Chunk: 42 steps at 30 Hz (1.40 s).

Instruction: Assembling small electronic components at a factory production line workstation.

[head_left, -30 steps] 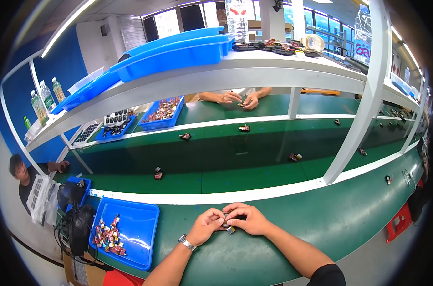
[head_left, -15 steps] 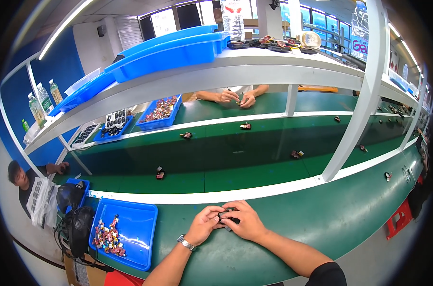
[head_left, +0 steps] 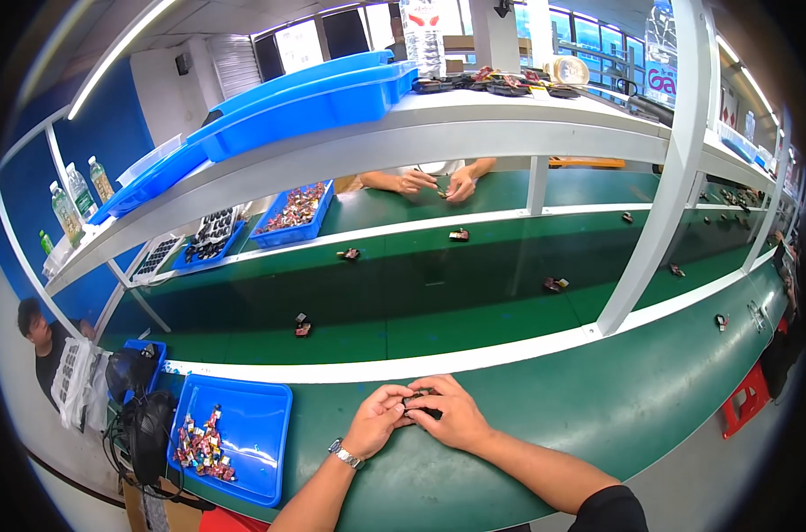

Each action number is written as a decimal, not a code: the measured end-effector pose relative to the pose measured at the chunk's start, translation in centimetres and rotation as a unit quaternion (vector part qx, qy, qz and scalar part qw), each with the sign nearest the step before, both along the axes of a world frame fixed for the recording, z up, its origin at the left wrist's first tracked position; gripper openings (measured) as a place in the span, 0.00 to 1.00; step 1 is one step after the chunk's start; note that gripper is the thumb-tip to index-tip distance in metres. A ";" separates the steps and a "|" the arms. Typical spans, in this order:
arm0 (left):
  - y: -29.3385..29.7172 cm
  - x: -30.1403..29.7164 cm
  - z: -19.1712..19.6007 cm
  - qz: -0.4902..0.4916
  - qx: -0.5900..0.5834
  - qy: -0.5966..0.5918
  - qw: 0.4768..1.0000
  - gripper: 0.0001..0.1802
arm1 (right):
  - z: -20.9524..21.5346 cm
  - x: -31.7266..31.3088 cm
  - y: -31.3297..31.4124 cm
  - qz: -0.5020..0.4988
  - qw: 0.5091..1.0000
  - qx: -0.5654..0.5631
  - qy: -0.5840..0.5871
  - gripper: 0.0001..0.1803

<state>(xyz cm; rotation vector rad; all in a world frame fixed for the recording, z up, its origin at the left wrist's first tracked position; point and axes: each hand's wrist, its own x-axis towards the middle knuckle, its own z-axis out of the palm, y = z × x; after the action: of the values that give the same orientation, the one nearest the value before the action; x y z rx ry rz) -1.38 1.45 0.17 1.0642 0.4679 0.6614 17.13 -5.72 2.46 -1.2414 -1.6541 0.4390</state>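
Observation:
Over the near green worktop, my left hand point(head_left: 378, 420) and my right hand point(head_left: 454, 415) meet around a small black part point(head_left: 422, 406). Fingers of both hands are curled and pressed on it, covering most of its shape. A metal-banded watch point(head_left: 345, 453) is on my left wrist. To the left of my hands lies a shallow blue tray point(head_left: 265, 412), with a heap of small red, yellow and white components point(head_left: 205, 448) in its left half.
Small dark-red assemblies point(head_left: 302, 326) sit spaced out on the green conveyor belt point(head_left: 438, 306) beyond a white rail point(head_left: 403, 367). A slanted white post point(head_left: 656, 195) and an overhead shelf point(head_left: 474, 133) stand in front. Black headphones-like gear point(head_left: 145, 426) lies left. Across, a co-worker's hands point(head_left: 438, 183) handle something small.
My hands stay together on the black part, with small finger shifts. The assemblies on the belt have drifted slightly right. A person at far left has drawn an arm back. The view has tilted a little.

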 end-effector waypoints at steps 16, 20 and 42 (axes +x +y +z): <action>0.0 -0.2 -0.2 -0.004 0.001 -0.018 1.000 0.14 | 0.3 -0.4 -0.2 0.009 1.000 0.016 -0.002 0.11; 0.1 -0.5 -0.3 -0.003 0.009 -0.010 1.000 0.13 | 0.7 -0.5 -0.1 0.020 0.999 0.036 -0.013 0.11; -0.6 0.1 0.6 0.058 0.003 0.010 0.998 0.13 | 0.9 -0.6 0.0 0.008 0.999 0.034 -0.014 0.14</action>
<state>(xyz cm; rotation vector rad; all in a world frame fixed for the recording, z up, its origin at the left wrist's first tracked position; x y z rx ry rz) -1.32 0.82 0.81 1.0559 0.5484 0.7548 16.53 -5.69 3.35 -1.1892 -1.6901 0.3731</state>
